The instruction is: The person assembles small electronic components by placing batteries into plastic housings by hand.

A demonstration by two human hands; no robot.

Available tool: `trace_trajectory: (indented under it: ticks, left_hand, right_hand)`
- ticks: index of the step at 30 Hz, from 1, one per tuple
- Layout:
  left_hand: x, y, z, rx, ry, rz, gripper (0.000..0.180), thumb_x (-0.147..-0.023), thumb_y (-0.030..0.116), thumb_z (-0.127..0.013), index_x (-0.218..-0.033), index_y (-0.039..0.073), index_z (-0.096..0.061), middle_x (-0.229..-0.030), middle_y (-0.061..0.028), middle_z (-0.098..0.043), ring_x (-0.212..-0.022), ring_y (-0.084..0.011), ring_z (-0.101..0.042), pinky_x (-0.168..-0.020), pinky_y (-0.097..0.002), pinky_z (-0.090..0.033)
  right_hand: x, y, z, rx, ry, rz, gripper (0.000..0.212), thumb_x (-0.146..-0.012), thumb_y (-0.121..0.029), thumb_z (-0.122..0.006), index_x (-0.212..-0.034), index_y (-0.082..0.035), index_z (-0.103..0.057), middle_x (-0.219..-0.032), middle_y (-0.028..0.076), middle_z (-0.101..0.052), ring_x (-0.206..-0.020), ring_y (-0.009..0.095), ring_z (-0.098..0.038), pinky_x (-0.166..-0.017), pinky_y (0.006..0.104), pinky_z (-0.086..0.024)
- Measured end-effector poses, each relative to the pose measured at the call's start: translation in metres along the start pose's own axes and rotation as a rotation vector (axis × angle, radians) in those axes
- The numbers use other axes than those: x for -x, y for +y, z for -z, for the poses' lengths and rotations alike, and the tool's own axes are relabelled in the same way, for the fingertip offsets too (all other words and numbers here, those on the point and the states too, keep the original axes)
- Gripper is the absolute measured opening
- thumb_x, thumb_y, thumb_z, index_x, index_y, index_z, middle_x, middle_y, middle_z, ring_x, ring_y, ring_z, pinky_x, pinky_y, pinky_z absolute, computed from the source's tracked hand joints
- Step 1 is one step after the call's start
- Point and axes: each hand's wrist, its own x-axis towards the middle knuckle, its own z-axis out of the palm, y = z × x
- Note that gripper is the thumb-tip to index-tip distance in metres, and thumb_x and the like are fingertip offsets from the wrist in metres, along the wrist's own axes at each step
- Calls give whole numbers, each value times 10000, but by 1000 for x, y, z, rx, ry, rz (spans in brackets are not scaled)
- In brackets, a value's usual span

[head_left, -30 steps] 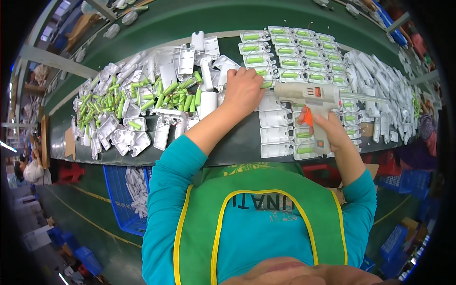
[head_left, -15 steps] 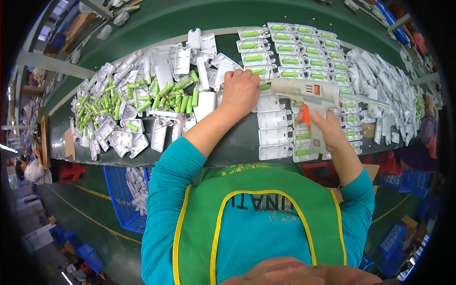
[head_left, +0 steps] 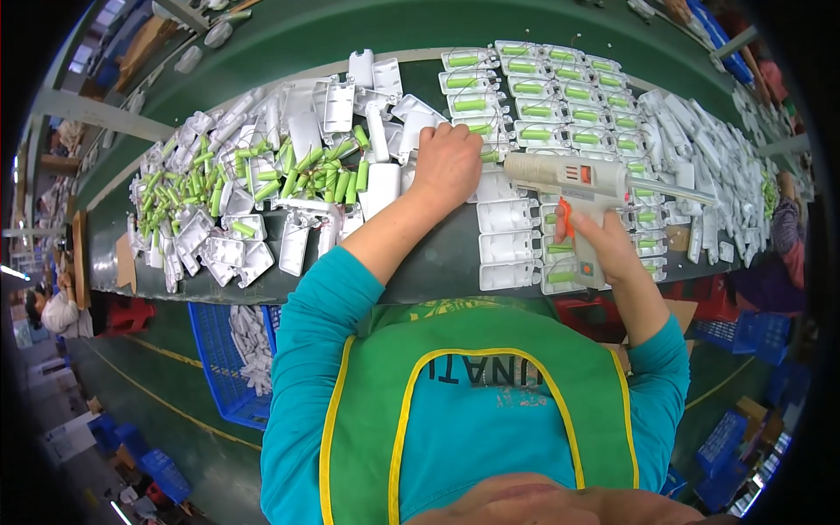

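My right hand (head_left: 602, 245) grips the handle of a white hot glue gun (head_left: 569, 178), its fingers round the handle by the orange trigger. The wrapped front end points left toward my other hand, and a translucent glue stick (head_left: 674, 191) sticks out of the back. My left hand (head_left: 449, 164) rests with curled fingers on the row of open white casings (head_left: 509, 217). A green battery cell (head_left: 490, 157) shows just beside it, close to the gun's tip. Whatever the left fingertips hold is hidden. More casings with green cells (head_left: 535, 111) stand in columns beyond.
On the left lies a heap of loose wired green cells (head_left: 188, 192) and white casing parts (head_left: 337, 107). White parts (head_left: 691, 149) are piled at the right. A blue basket (head_left: 219, 367) with white pieces stands below the dark table's edge (head_left: 411, 284). Other people sit farther off.
My left hand has shifted slightly up and to the right. The glue gun has moved a little right and down, staying in my right hand.
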Motion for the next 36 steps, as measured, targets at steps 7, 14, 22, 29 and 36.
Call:
trace_trajectory:
  ticks: [7, 14, 22, 29, 36]
  left_hand:
    - [8, -10, 64, 0, -6, -11, 208, -748, 170, -705, -948, 149, -650, -1007, -28, -600, -975, -249, -557, -857, -434, -383]
    - [10, -117, 107, -366, -172, 9, 131, -778, 109, -598, -845, 147, -703, -824, -52, -633, -854, -253, -613, -763, -439, -408]
    - [1, -138, 98, -374, -429, -164, 164, -768, 105, -628, -894, 169, -711, -961, -70, -614, -1048, -264, -560, -855, -422, -437]
    - [1, -140, 138, 693, 26, 339, 161, -838, 159, -609, -943, 42, -643, -936, -67, -669, -785, -180, -612, -763, -285, -483]
    - [55, -70, 108, 964, -307, 247, 221, -799, 146, -686, -991, 41, -656, -941, -45, -622, -802, -130, -598, -720, -269, -497]
  right_hand:
    - [3, -2, 10, -186, -75, 35, 467, -888, -322, -566, -1218, 6, -526, -1065, 124, -646, -991, 204, -621, -710, 275, -475]
    - [6, -3, 9, -233, -67, 46, 496, -872, -315, -576, -1228, 23, -504, -1097, 136, -638, -1042, 245, -617, -698, 267, -501]
    - [18, -4, -2, -181, -85, 44, 512, -854, -336, -595, -1222, 11, -513, -1077, 119, -632, -1041, 239, -611, -700, 270, -497]
    - [24, -1, -5, -82, -105, 9, 440, -881, -304, -554, -1219, -23, -529, -1062, 88, -637, -992, 172, -610, -718, 270, -472]
    - [24, 1, -16, 31, -73, -81, 449, -861, -302, -610, -1199, -17, -537, -994, 81, -639, -930, 159, -619, -674, 249, -459]
